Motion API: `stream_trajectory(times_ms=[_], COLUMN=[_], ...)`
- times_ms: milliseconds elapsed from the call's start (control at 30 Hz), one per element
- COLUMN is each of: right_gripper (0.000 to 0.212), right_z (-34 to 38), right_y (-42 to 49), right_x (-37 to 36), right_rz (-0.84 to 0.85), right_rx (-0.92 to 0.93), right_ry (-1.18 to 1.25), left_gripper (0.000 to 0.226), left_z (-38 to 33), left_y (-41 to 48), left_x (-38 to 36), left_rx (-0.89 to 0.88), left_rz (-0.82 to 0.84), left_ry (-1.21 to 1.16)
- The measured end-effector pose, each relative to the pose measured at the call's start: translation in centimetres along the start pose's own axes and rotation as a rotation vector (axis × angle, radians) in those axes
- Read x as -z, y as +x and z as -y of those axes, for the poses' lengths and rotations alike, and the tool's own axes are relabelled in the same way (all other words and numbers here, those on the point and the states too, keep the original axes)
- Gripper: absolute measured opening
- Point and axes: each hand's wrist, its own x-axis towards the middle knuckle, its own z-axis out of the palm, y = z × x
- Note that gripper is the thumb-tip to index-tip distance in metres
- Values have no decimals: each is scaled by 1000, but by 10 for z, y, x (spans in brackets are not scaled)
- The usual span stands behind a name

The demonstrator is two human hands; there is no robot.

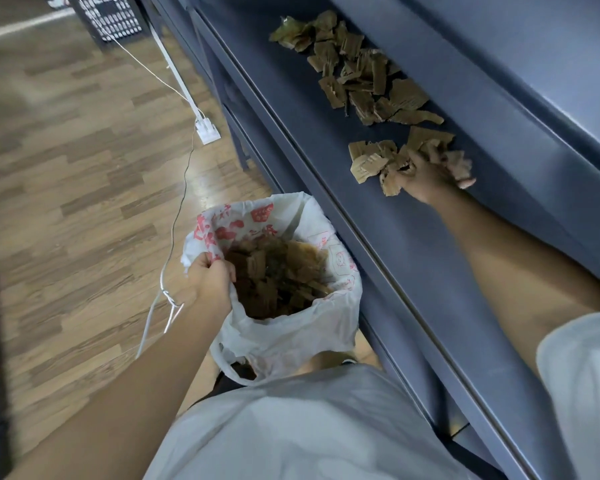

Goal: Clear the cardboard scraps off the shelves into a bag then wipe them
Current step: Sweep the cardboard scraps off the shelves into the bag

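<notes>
On the dark blue shelf (430, 258), torn brown corrugated cardboard scraps (361, 81) lie in 2 loose clusters; the right hand (426, 178) curls round the nearer cluster. Below, the left hand (208, 277) pinches the rim of a white bag (291, 337), its red print unreadable, partly filled with scraps.

Left arm angles down and forward, left hand (211, 276) grips the bag (291, 337) rim, fingers curled tight, right arm stretches far ahead, right hand (426, 178) palm down, fingers curled round cardboard scraps (368, 162), one fingertip poking out.
</notes>
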Motion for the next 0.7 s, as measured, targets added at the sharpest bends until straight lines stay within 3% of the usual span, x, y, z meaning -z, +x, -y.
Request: stream_trajectory(times_ms=[100, 300, 467, 700], right_gripper=[64, 59, 62, 64], right_z=[4, 13, 12, 28], right_y=[5, -11, -14, -29], right_x=[-17, -23, -44, -60], right_rz=[152, 122, 128, 142], right_rx=[-23, -72, -60, -81], right_ry=[-161, -174, -248, -257], left_gripper=[34, 29, 36, 41], left_z=[-1, -6, -10, -22], left_y=[2, 17, 31, 48], left_x=[0, -3, -11, -21], left_rx=[-5, 14, -56, -66], left_rz=[-4, 29, 69, 135], left_ry=[8, 65, -112, -117])
